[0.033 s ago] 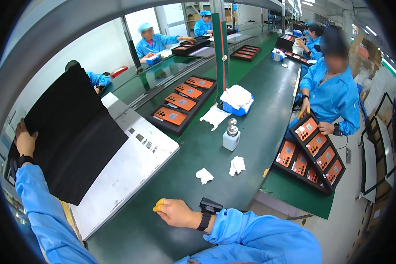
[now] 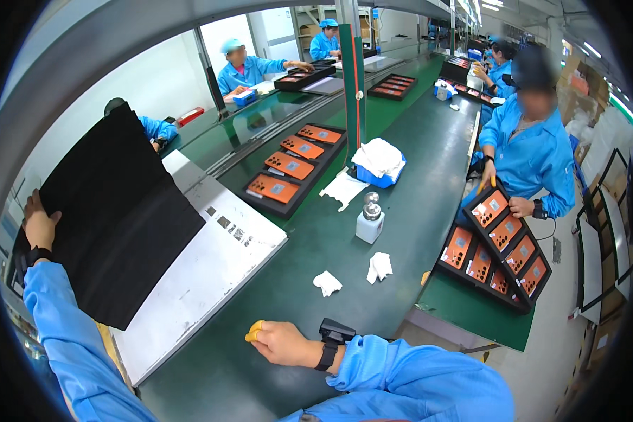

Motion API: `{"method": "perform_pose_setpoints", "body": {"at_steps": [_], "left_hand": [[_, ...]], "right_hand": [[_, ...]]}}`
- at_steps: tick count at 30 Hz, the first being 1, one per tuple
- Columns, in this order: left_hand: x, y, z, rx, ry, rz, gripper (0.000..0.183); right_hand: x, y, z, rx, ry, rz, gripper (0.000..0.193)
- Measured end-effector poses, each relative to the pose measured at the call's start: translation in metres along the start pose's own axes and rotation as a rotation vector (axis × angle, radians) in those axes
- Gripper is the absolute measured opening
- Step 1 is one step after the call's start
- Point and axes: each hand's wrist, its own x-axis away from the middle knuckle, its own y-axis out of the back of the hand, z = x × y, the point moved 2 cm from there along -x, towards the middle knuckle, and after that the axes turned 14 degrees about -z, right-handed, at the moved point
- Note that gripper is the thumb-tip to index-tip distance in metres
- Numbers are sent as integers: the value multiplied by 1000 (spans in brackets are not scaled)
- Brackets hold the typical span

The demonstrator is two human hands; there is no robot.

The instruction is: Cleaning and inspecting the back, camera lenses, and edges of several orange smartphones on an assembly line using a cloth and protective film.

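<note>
My left hand (image 2: 39,226) grips the left edge of a large black sheet (image 2: 119,218) and holds it tilted up over a white metal panel (image 2: 214,271) on the left of the green bench (image 2: 415,162). My right hand (image 2: 278,342) rests on the bench near the front edge. Its fingers are curled with nothing in them, and a yellow finger cot (image 2: 254,330) covers one fingertip. A black wrist strap sits on each of my wrists.
Two crumpled white wipes (image 2: 327,283) (image 2: 380,266) and a small white dispenser bottle (image 2: 370,221) lie right of the panel. Behind stand a black tray of orange parts (image 2: 292,165), a blue box of cloths (image 2: 378,165) and a green post (image 2: 352,77). A co-worker (image 2: 531,151) handles another tray (image 2: 503,246) at right.
</note>
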Motion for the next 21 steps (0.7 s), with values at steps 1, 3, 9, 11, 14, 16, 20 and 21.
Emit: {"method": "perform_pose_setpoints", "body": {"at_steps": [1,3,9,11,14,16,20,21], "left_hand": [[-7,1,3,-16,-29,31,94],[-14,3,-1,-26,-61,64,94],[-20,10,2,-214,-131,4,97],[-21,4,14,-172,-279,-194,91],[-21,15,11,-115,-318,-193,70],[-14,47,-20,-92,-367,-135,48],[6,85,-25,-12,-414,-191,42],[11,94,-25,-3,-402,-180,43]], "right_hand": [[1,-2,-2,3,6,0,15],[1,-3,1,-22,13,51,15],[-4,-4,-2,-24,12,15,15],[-6,-2,-1,-28,8,20,15],[-7,-1,-3,49,-78,150,16],[-8,0,-9,71,-89,137,16],[-10,2,-11,97,-100,119,17],[-10,2,-12,110,-102,105,17]]}}
